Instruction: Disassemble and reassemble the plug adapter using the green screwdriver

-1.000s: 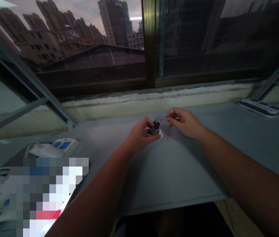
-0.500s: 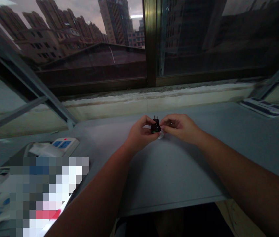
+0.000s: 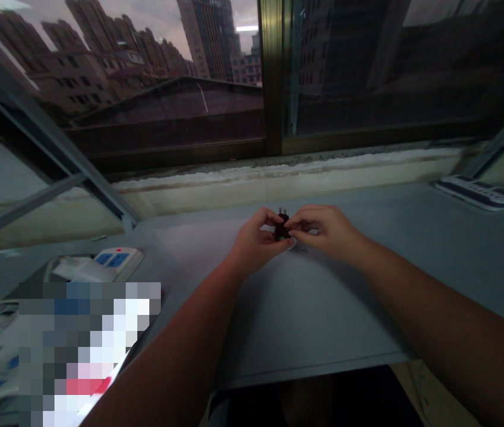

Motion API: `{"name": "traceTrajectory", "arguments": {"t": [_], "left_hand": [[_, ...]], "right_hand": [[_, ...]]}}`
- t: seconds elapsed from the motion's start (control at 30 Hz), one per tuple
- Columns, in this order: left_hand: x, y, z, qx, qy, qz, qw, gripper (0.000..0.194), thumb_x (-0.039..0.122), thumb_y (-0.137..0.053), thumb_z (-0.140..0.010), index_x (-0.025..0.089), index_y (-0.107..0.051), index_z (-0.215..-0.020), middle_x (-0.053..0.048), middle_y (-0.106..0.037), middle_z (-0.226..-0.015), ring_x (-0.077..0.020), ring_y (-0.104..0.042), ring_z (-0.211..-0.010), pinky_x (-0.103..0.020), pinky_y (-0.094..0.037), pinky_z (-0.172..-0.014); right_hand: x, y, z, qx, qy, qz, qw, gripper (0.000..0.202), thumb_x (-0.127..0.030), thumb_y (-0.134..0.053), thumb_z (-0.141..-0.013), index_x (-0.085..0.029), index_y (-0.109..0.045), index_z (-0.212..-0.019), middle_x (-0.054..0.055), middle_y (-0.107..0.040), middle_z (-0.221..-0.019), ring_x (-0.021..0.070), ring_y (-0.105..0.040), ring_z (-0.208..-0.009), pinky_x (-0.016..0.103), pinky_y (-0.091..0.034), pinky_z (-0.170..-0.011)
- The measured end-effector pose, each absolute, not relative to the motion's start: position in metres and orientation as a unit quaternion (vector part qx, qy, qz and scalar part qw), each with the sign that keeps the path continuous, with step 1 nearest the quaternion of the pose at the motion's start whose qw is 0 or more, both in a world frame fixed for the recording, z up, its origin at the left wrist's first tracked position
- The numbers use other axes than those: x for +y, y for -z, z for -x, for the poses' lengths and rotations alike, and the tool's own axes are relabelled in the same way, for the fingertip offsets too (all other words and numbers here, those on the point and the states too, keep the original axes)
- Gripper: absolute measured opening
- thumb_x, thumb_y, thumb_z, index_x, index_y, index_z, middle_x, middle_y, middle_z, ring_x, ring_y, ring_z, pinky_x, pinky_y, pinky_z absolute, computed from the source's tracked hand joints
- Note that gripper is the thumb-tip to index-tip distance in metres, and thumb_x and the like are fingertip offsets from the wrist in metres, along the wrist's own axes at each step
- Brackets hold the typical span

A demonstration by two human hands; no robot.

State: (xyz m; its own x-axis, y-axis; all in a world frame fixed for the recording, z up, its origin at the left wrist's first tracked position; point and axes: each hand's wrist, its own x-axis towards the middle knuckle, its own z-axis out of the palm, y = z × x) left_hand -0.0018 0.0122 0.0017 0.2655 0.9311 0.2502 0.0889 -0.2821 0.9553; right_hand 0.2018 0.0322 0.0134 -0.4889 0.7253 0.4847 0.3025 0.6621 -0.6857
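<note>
Above the grey table (image 3: 314,320), my left hand (image 3: 256,240) grips a black power plug (image 3: 282,228) between thumb and fingers. The plug's two metal prongs point toward the window, and a small green spot shows low on its body. My right hand (image 3: 323,231) is closed in a pinch at the plug's right side, fingertips against it; whatever sits between those fingertips is too small to make out. Just below the plug is a small whitish, rounded thing (image 3: 292,243), partly covered by my left thumb. A tiny dark speck (image 3: 304,249) lies on the tabletop beside it.
To the left lies a white power strip (image 3: 120,261) with blue sockets, near cables and a blurred-out patch. Another power strip (image 3: 478,193) rests at the far right. Metal frame bars (image 3: 95,187) slope up on both sides, and a window (image 3: 167,112) closes off the back.
My right fingertips have moved slightly left, closer onto the plug, and now cover more of its right side. My left hand still holds the plug in nearly the same place.
</note>
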Motion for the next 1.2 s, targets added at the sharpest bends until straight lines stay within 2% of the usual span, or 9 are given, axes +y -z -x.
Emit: {"name": "traceTrajectory", "arguments": {"t": [0.1, 0.2, 0.27, 0.4, 0.57, 0.73, 0.93, 1.07, 1.2], "left_hand": [[0.012, -0.002, 0.000, 0.390, -0.482, -0.632, 0.465, 0.050, 0.027, -0.088, -0.070, 0.019, -0.051, -0.102, -0.004, -0.062, -0.111, -0.0075, -0.067, -0.071, -0.021, -0.054, -0.065], [0.013, -0.003, -0.001, 0.403, -0.508, -0.600, 0.469, 0.055, 0.024, -0.090, -0.067, 0.020, -0.048, -0.102, -0.004, -0.062, -0.114, -0.0090, -0.069, -0.074, -0.022, -0.054, -0.068], [0.013, -0.005, 0.000, 0.414, -0.514, -0.581, 0.476, 0.057, 0.021, -0.089, -0.066, 0.021, -0.047, -0.105, -0.004, -0.064, -0.113, -0.0095, -0.069, -0.074, -0.023, -0.054, -0.070], [0.016, -0.007, 0.004, 0.430, -0.531, -0.540, 0.491, 0.055, 0.018, -0.085, -0.068, 0.022, -0.050, -0.109, -0.003, -0.067, -0.106, -0.0119, -0.069, -0.073, -0.028, -0.057, -0.072], [0.021, -0.006, 0.006, 0.462, -0.547, -0.504, 0.483, 0.050, 0.014, -0.084, -0.066, 0.019, -0.053, -0.104, -0.004, -0.067, -0.098, -0.0120, -0.067, -0.069, -0.028, -0.057, -0.069], [0.024, -0.004, 0.005, 0.464, -0.564, -0.460, 0.506, 0.043, 0.014, -0.081, -0.069, 0.018, -0.054, -0.102, -0.004, -0.066, -0.096, -0.0120, -0.068, -0.072, -0.034, -0.060, -0.078], [0.026, -0.003, 0.006, 0.466, -0.563, -0.452, 0.511, 0.044, 0.014, -0.083, -0.068, 0.018, -0.055, -0.102, -0.003, -0.065, -0.095, -0.0118, -0.068, -0.072, -0.035, -0.061, -0.079], [0.025, -0.004, 0.005, 0.476, -0.555, -0.451, 0.511, 0.040, 0.011, -0.079, -0.071, 0.018, -0.054, -0.101, -0.003, -0.065, -0.093, -0.0115, -0.067, -0.069, -0.035, -0.060, -0.078], [0.023, -0.006, 0.003, 0.482, -0.547, -0.439, 0.526, 0.037, 0.007, -0.076, -0.074, 0.018, -0.053, -0.100, -0.002, -0.065, -0.092, -0.0112, -0.067, -0.068, -0.034, -0.060, -0.078]], "right_hand": [[0.034, -0.013, -0.203, -0.788, -0.308, 0.324, 0.423, 0.022, -0.025, -0.070, -0.085, -0.022, -0.076, -0.106, 0.007, -0.075, -0.097, 0.0198, -0.071, -0.083, 0.032, -0.058, -0.074], [0.038, -0.012, -0.207, -0.777, -0.269, 0.367, 0.435, 0.020, -0.026, -0.067, -0.088, -0.021, -0.073, -0.106, 0.007, -0.073, -0.091, 0.0200, -0.068, -0.077, 0.032, -0.055, -0.067], [0.041, -0.009, -0.209, -0.805, -0.211, 0.386, 0.398, 0.022, -0.030, -0.070, -0.087, -0.022, -0.073, -0.107, 0.009, -0.074, -0.096, 0.0226, -0.068, -0.082, 0.035, -0.054, -0.070], [0.044, 0.002, -0.206, -0.863, -0.160, 0.379, 0.293, 0.039, -0.041, -0.079, -0.083, -0.024, -0.072, -0.118, 0.011, -0.075, -0.118, 0.0285, -0.069, -0.097, 0.041, -0.054, -0.083], [0.046, 0.011, -0.199, -0.868, -0.185, 0.395, 0.238, 0.026, -0.029, -0.074, -0.084, -0.023, -0.074, -0.110, 0.009, -0.079, -0.103, 0.0265, -0.071, -0.090, 0.039, -0.052, -0.081], [0.048, 0.010, -0.201, -0.846, -0.238, 0.380, 0.290, 0.020, -0.024, -0.073, -0.083, -0.022, -0.073, -0.102, 0.006, -0.077, -0.100, 0.0237, -0.070, -0.090, 0.038, -0.053, -0.084], [0.054, 0.015, -0.207, -0.811, -0.282, 0.361, 0.365, 0.026, -0.020, -0.072, -0.076, -0.023, -0.074, -0.102, 0.006, -0.075, -0.099, 0.0224, -0.069, -0.086, 0.035, -0.057, -0.078], [0.054, 0.011, -0.209, -0.821, -0.258, 0.369, 0.351, 0.033, -0.020, -0.067, -0.077, -0.021, -0.076, -0.109, 0.008, -0.070, -0.102, 0.0217, -0.067, -0.086, 0.034, -0.056, -0.075], [0.050, 0.006, -0.211, -0.814, -0.281, 0.364, 0.355, 0.043, -0.019, -0.064, -0.079, -0.018, -0.071, -0.121, 0.008, -0.069, -0.106, 0.0200, -0.067, -0.086, 0.034, -0.056, -0.077]]}}
